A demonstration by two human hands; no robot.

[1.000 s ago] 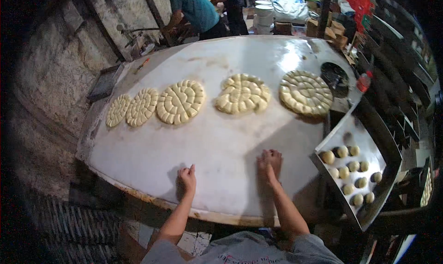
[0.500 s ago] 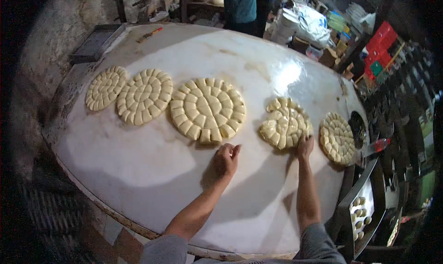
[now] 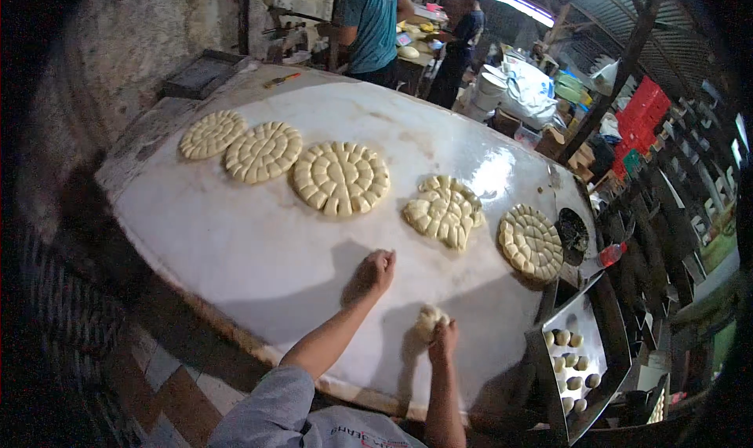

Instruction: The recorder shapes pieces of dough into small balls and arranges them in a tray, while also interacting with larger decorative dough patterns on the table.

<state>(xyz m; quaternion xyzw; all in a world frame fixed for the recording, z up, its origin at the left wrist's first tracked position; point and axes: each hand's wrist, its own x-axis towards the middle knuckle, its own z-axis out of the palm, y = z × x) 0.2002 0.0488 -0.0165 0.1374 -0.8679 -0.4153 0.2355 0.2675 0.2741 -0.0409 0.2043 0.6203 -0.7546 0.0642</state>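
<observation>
My right hand (image 3: pixel 443 340) grips a pale lump of dough (image 3: pixel 429 321) just above the near part of the white table. To its left and a little farther off, my left hand (image 3: pixel 382 270) is curled closed; whether anything is inside the fingers is hidden. Beyond both hands lies a partly taken-apart dough round (image 3: pixel 445 213), its outline ragged and its surface shiny. Whole rounds, cut into rings of small pieces, lie around it: one to its right (image 3: pixel 531 243), a large one (image 3: pixel 341 178) to its left, and two more (image 3: pixel 264 152) (image 3: pixel 212 134) at the far left.
A brush (image 3: pixel 281 79) with a red handle tip and a dark tray (image 3: pixel 202 73) are at the table's far left. At the right stand a dark round pan (image 3: pixel 572 235), a bottle (image 3: pixel 612 253) and a metal tray (image 3: pixel 600 346) with several dough balls. Two people stand beyond the table.
My right hand has come away from the ragged round toward me, bringing a lump of dough. My left hand stays closed. The view has tilted up, showing more of the room.
</observation>
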